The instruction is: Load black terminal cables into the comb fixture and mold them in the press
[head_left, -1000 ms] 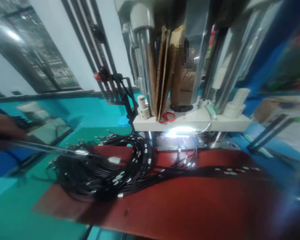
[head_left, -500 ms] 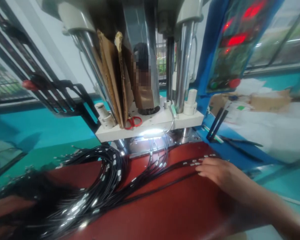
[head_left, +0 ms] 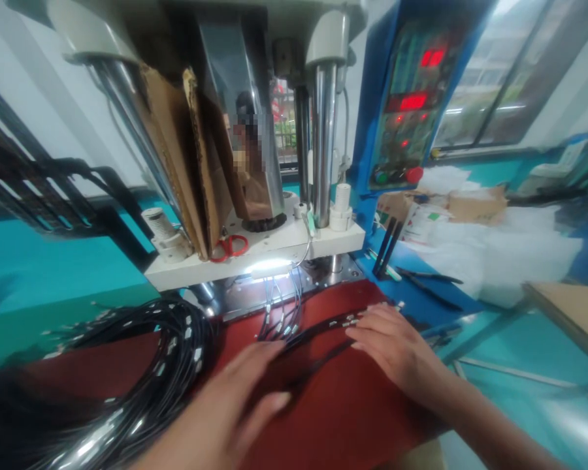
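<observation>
A thick coil of black cables (head_left: 181,365) with white tags fills the left of a red-brown work surface (head_left: 304,431). A thinner bunch of cables (head_left: 318,331) runs from it to the right. My right hand (head_left: 389,339) has its fingers closed over the tagged ends of that bunch; the grip beneath the fingers is hidden. Over the middle of the bunch, my left hand (head_left: 240,391) is held with thumb and fingers apart, somewhat blurred. Several cable ends (head_left: 281,313) lead under the lit lower edge of a press (head_left: 255,261).
Red-handled scissors (head_left: 230,248) and folded cardboard (head_left: 191,176) rest on the press plate. On the right stands a blue control panel (head_left: 406,111) with red displays. Dark long-handled tools (head_left: 431,287) lie on a blue ledge. White bags (head_left: 514,254) are piled beyond.
My left hand has come from the far left, over the coil, to the middle of the cable bunch. My right hand stays at the tagged ends. The view has turned to the right.
</observation>
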`<state>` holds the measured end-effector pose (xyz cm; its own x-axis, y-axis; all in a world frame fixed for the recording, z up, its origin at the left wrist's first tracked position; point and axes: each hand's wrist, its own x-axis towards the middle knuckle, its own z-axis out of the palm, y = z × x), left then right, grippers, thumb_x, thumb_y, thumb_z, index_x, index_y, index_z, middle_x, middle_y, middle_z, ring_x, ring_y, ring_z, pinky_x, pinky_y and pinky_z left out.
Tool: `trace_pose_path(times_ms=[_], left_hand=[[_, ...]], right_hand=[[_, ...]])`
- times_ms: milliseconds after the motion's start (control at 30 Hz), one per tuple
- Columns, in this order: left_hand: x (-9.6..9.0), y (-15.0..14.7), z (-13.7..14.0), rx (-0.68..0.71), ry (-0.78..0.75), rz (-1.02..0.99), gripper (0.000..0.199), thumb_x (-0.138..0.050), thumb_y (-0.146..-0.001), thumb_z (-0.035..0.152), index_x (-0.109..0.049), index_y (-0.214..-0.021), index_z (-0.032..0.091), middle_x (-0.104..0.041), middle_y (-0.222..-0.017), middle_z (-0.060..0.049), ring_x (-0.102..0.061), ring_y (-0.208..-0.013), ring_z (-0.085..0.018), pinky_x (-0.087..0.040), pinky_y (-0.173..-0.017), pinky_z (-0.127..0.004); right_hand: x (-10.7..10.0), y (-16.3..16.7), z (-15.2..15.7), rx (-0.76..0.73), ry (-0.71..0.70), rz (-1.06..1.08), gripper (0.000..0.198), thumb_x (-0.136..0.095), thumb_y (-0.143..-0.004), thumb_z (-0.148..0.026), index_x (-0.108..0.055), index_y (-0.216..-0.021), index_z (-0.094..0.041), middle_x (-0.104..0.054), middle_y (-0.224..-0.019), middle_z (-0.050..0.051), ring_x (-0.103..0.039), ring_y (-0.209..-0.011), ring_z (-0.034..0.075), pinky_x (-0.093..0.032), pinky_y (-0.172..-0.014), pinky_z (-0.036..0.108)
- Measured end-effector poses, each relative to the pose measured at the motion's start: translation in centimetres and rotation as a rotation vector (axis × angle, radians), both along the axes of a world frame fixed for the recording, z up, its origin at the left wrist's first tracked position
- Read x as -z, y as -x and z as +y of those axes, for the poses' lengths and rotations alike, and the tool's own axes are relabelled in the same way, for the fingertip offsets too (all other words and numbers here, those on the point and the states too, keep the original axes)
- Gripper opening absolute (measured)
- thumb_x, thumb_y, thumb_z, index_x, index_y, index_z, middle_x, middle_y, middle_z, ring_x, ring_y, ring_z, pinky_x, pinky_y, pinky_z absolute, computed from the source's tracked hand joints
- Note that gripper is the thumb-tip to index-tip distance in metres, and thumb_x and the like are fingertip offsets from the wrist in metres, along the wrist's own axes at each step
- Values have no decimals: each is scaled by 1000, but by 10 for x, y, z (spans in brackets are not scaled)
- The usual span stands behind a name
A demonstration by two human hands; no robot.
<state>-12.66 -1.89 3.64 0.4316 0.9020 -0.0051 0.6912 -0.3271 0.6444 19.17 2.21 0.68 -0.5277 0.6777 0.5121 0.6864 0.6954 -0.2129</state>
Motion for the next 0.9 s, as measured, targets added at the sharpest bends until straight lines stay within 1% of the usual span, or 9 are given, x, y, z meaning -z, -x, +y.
trace_pose_path(times_ms=[67, 100, 200, 300, 400, 500, 600, 700, 900], left_hand=[[1, -54, 20, 14, 241, -217, 45, -54, -89, 47, -56, -132, 32, -64, -126, -8, -62, -109, -27, -51, -95, -44], [3, -77, 28, 62, 417, -313, 45, -54, -89, 48, -60, -127, 24, -69, -109, -9, -67, -88, -22, -57, -77, -38], [16, -113, 41, 0, 715, -527, 42, -59, -85, 48, -68, -103, 11, -65, -77, -5, -52, -52, -10, -40, -43, -20], [29, -115, 42, -81, 741, -658, 40, -70, -78, 44, -69, -96, 8, -63, -77, -4, -49, -50, -7, -37, -43, -19], [37, -110, 36, -121, 737, -726, 42, -76, -72, 42, -71, -95, 7, -63, -75, -5, -52, -52, -9, -42, -46, -21], [41, -109, 32, -166, 736, -780, 43, -77, -72, 42, -72, -95, 7, -63, -73, -6, -54, -55, -10, -46, -49, -23], [43, -109, 30, -163, 751, -824, 42, -77, -72, 43, -72, -94, 7, -64, -76, -7, -56, -57, -11, -47, -51, -24], [43, -107, 31, -147, 764, -855, 42, -77, -73, 43, -72, -96, 8, -64, -77, -6, -56, -56, -11, -46, -51, -24], [43, -104, 34, -123, 785, -890, 43, -75, -76, 44, -69, -96, 7, -64, -78, -6, -57, -57, -11, -46, -51, -23]], right_hand=[[-2, 4, -5, -36, -45, 39, 21, -55, -95, -16, -71, -107, -20, -72, -98, 5, -63, -97, 22, -39, -106, 49], [-2, 3, -8, -47, -59, 45, 21, -55, -94, -15, -70, -109, -20, -72, -99, 5, -63, -99, 22, -35, -110, 50], [-2, -14, -13, 31, -92, 110, 29, -61, -91, -16, -66, -119, -23, -68, -114, 5, -57, -114, 24, -30, -115, 50], [-6, -40, -13, 329, -5, 390, 32, -63, -91, -27, -63, -123, -27, -63, -125, 6, -57, -115, 26, -43, -104, 45], [-16, -52, -7, 483, 352, 771, 37, -59, -92, -44, -63, -123, -25, -69, -109, 7, -65, -93, 22, -53, -83, 36], [-26, -42, 0, 343, 667, 1042, 40, -59, -91, -50, -65, -116, -21, -69, -87, 5, -61, -72, 15, -50, -65, 26], [-29, -25, 5, 165, 811, 1196, 30, -64, -90, -45, -68, -99, -17, -64, -79, 2, -50, -61, 9, -39, -54, 21], [-26, -16, 9, 76, 864, 1234, 24, -65, -90, -40, -68, -91, -16, -60, -74, 0, -45, -58, 8, -33, -52, 20], [-15, -9, 7, 126, 848, 1086, 20, -67, -89, -37, -66, -86, -17, -55, -63, -3, -42, -56, 9, -31, -56, 23]])
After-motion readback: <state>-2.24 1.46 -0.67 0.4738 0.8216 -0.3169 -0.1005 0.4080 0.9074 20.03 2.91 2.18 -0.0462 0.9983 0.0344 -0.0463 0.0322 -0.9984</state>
